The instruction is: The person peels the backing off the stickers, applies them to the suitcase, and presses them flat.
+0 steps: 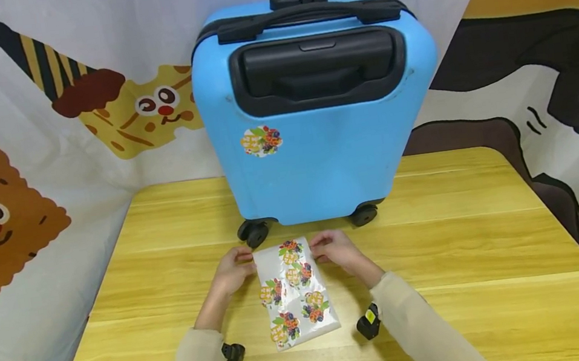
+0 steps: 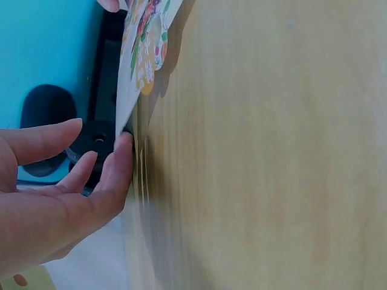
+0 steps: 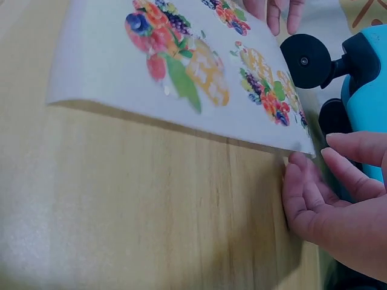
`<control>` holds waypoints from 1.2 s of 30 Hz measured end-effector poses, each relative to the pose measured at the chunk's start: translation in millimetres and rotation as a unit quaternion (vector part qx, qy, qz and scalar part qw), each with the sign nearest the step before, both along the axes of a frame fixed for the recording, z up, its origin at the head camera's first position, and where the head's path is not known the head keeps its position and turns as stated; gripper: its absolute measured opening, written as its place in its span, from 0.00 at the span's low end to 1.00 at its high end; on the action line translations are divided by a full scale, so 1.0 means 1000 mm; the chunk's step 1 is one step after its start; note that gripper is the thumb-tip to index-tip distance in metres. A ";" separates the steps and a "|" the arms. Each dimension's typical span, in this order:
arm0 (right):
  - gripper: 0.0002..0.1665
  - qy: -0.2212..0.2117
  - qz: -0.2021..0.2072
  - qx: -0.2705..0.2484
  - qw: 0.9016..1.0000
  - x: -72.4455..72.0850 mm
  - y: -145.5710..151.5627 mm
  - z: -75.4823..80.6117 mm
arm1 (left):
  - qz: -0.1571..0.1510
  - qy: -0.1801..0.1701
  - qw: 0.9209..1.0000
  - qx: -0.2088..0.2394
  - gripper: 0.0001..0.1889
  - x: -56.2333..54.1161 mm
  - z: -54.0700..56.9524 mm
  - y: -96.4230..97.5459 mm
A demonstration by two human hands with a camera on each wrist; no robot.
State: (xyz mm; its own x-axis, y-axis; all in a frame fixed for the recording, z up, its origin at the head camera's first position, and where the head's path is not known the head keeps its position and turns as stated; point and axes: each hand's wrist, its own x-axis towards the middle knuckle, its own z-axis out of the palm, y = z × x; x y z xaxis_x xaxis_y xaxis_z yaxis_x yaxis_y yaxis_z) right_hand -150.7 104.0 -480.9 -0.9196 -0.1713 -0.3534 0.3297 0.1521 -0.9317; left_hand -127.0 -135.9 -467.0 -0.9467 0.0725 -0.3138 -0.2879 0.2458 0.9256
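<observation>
A white sheet of stickers point(image 1: 267, 262) with several fruit-cluster stickers lies low over the wooden table, between both hands. My left hand point(image 1: 232, 271) is at the sheet's far left corner; in the left wrist view its lower fingertips point(image 2: 123, 145) touch the edge while the thumb stands apart. Opposite, my right hand point(image 1: 338, 250) meets the far right corner. Its lower fingertips point(image 3: 297, 160) lie under that corner in the right wrist view, thumb and forefinger off the paper. Behind the sheet stands a light blue suitcase point(image 1: 315, 165), bearing one fruit sticker point(image 1: 261, 141) on its left side.
The suitcase rests upright on black wheels point(image 1: 256, 232) at the back of the wooden table point(image 1: 469, 254). A cloth with cartoon prints point(image 1: 166, 160) hangs behind. Small black devices point(image 1: 367, 321) are by both wrists.
</observation>
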 end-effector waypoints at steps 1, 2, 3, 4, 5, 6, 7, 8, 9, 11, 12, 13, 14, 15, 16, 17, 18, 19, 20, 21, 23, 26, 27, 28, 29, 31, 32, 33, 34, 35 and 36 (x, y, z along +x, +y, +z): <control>0.11 0.000 0.000 -0.001 1.000 0.000 0.000 0.000 | 0.003 0.001 1.000 0.000 0.21 0.000 0.000 0.001; 0.10 -0.001 -0.001 -0.003 1.000 0.000 0.001 -0.001 | 0.006 0.002 1.000 0.000 0.20 0.000 0.000 0.002; 0.10 -0.002 -0.001 -0.004 1.000 0.000 0.001 -0.001 | 0.007 0.003 1.000 0.001 0.20 0.000 0.000 0.002; 0.10 0.000 0.000 -0.004 1.000 0.000 0.001 -0.002 | 0.008 0.005 1.000 0.001 0.19 0.001 0.000 0.003; 0.10 -0.001 -0.001 -0.005 1.000 0.000 0.002 -0.002 | 0.010 0.005 1.000 0.003 0.19 0.001 0.001 0.003; 0.10 -0.002 -0.001 -0.006 1.000 0.000 0.002 -0.002 | 0.012 0.006 1.000 0.003 0.18 0.001 0.001 0.004; 0.10 -0.003 -0.001 -0.005 1.000 0.001 0.002 -0.002 | 0.015 0.007 1.000 0.005 0.18 0.001 0.002 0.004; 0.10 -0.003 -0.001 -0.005 1.000 0.001 0.002 -0.001 | 0.017 0.010 1.000 0.005 0.17 0.001 0.003 0.004; 0.10 -0.003 0.000 -0.004 1.000 0.001 0.002 0.000 | 0.019 0.014 1.000 0.003 0.17 0.001 0.003 0.004; 0.09 0.004 0.001 0.001 1.000 0.001 0.003 0.001 | 0.025 0.020 0.999 0.000 0.16 0.001 0.006 0.005; 0.09 0.010 0.002 0.003 1.000 0.002 0.003 0.002 | 0.028 0.024 0.999 -0.003 0.15 0.001 0.008 0.005; 0.09 0.018 0.003 0.002 1.000 0.002 0.003 0.004 | 0.030 0.028 0.999 -0.007 0.14 0.001 0.010 0.005; 0.08 0.028 0.006 0.001 1.000 0.002 0.004 0.006 | 0.032 0.031 0.999 -0.010 0.14 0.001 0.013 0.005; 0.08 0.039 0.010 -0.001 0.999 0.002 0.004 0.009 | 0.034 0.034 0.999 -0.013 0.13 0.001 0.016 0.005; 0.08 0.052 0.013 -0.004 0.999 0.002 0.005 0.012 | 0.038 0.035 0.999 -0.016 0.13 0.002 0.019 0.005; 0.08 0.063 0.014 -0.009 0.998 0.003 0.005 0.016 | 0.040 0.038 0.998 -0.019 0.13 0.002 0.022 0.005; 0.08 0.075 0.018 -0.015 0.997 0.003 0.006 0.019 | 0.041 0.041 0.998 -0.021 0.13 0.002 0.025 0.005; 0.09 0.085 0.021 -0.020 0.996 0.003 0.006 0.023 | 0.042 0.044 0.998 -0.023 0.13 0.003 0.028 0.005; 0.09 0.093 0.023 -0.023 0.995 0.003 0.007 0.026 | 0.043 0.047 0.998 -0.021 0.14 0.003 0.031 0.005; 0.09 0.100 0.023 -0.025 0.994 0.003 0.008 0.030 | 0.043 0.053 0.997 -0.022 0.14 0.004 0.034 0.005; 0.10 0.110 0.024 -0.027 0.993 0.004 0.009 0.036 | 0.042 0.068 0.997 -0.017 0.14 0.004 0.038 0.006; 0.10 0.120 0.031 -0.021 0.992 0.007 0.010 0.048 | 0.039 0.086 0.995 -0.019 0.13 0.005 0.044 0.006; 0.10 0.123 0.033 -0.017 0.992 0.007 0.010 0.050 | 0.039 0.095 0.994 -0.024 0.12 0.005 0.045 0.007; 0.10 0.126 0.036 -0.012 0.991 0.008 0.010 0.053 | 0.040 0.102 0.994 -0.028 0.12 0.005 0.046 0.007; 0.10 0.130 0.038 -0.008 0.991 0.009 0.010 0.054 | 0.040 0.108 0.993 -0.034 0.11 0.006 0.047 0.007; 0.10 0.136 0.038 0.000 0.990 0.011 0.010 0.056 | 0.042 0.120 0.991 -0.039 0.10 0.007 0.049 0.007; 0.10 0.139 0.037 0.002 0.990 0.010 0.011 0.054 | 0.044 0.126 0.990 -0.042 0.10 0.007 0.049 0.008; 0.10 0.142 0.036 0.003 0.989 0.010 0.011 0.054 | 0.045 0.131 0.989 -0.044 0.09 0.008 0.049 0.008; 0.10 0.145 0.034 0.004 0.989 0.010 0.011 0.055 | 0.046 0.135 0.989 -0.045 0.09 0.008 0.050 0.008; 0.10 0.147 0.033 0.004 0.989 0.011 0.011 0.055 | 0.047 0.139 0.988 -0.046 0.08 0.008 0.051 0.008; 0.10 0.150 0.032 0.004 0.988 0.011 0.012 0.056 | 0.047 0.143 0.987 -0.050 0.08 0.009 0.051 0.008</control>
